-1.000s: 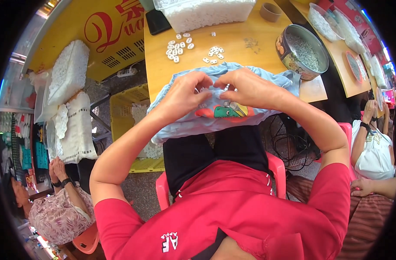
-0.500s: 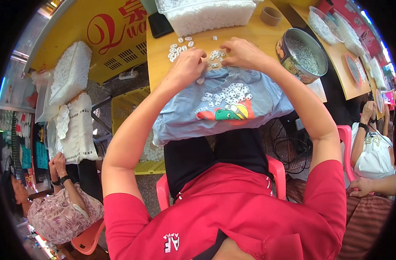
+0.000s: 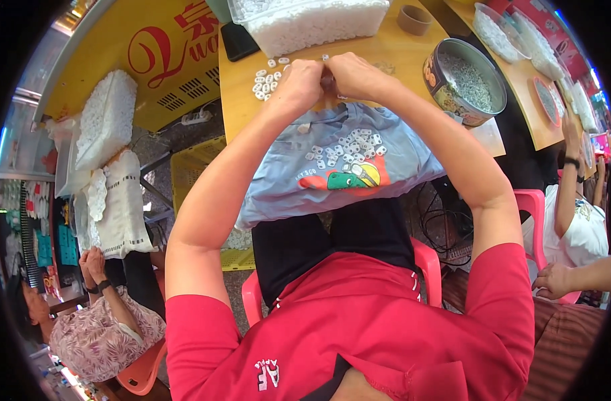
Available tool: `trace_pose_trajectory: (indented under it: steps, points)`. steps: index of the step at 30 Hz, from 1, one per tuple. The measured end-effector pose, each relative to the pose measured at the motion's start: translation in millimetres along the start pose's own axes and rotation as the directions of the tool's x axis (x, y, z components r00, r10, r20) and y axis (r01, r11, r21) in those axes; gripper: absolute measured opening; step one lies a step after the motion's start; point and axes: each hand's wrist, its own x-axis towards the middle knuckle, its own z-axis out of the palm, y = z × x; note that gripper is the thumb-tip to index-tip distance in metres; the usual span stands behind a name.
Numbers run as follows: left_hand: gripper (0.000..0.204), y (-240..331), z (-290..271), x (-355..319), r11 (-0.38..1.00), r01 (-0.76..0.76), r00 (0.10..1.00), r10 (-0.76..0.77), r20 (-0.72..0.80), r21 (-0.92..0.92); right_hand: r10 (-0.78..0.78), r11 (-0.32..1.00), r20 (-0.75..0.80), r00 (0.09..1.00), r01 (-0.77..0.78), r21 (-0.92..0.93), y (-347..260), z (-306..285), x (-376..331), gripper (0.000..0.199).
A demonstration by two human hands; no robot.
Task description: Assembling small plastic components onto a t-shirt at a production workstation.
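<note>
My left hand (image 3: 301,81) and my right hand (image 3: 351,73) meet over the yellow table (image 3: 399,50), fingertips pinched together on a small white piece that is mostly hidden. Below them a light blue cloth (image 3: 339,167) with a coloured cartoon print hangs from the table edge onto my lap. A heap of small white ring-shaped pieces (image 3: 349,147) lies on the cloth. More white pieces (image 3: 266,77) lie scattered on the table, left of my left hand.
A clear tub of white pieces (image 3: 305,23) stands at the table's far side. A round metal tin (image 3: 464,81) of small parts sits to the right, a tape roll (image 3: 413,19) behind it. Other people sit at lower left and at right. White bags hang at left.
Both hands have moved away from my lap, off the cloth and up over the table, and are now joined there. The white pieces on the cloth are uncovered.
</note>
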Motion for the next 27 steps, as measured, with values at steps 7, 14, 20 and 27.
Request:
trace_pose_trajectory:
  steps: [7, 14, 20, 27]
  points:
    - [0.02, -9.3, -4.0, 17.6, 0.975, 0.199, 0.98, -0.197, 0.024, -0.101, 0.245, 0.955, 0.094, 0.965, -0.257, 0.149, 5.4, -2.4, 16.6, 0.028]
    - [0.025, -20.2, -8.1, 12.9, 0.585, 0.433, 0.899, -0.342, 0.275, -0.686, 0.212, 0.747, 0.234, 0.949, -0.312, 0.587, 21.9, -6.6, 15.7, 0.031]
    - [0.02, -0.7, -20.7, -26.3, 0.578, 0.316, 0.942, -0.285, 0.177, -0.752, 0.145, 0.679, 0.23, 0.962, -0.266, 0.684, -3.0, -20.7, -20.8, 0.026]
    - [0.019, 37.9, -19.2, -100.3, 0.542, 0.288, 0.957, -0.126, 0.263, -0.789, -0.016, 0.814, 0.259, 0.966, -0.138, 0.565, -43.3, -25.4, -95.9, 0.027]
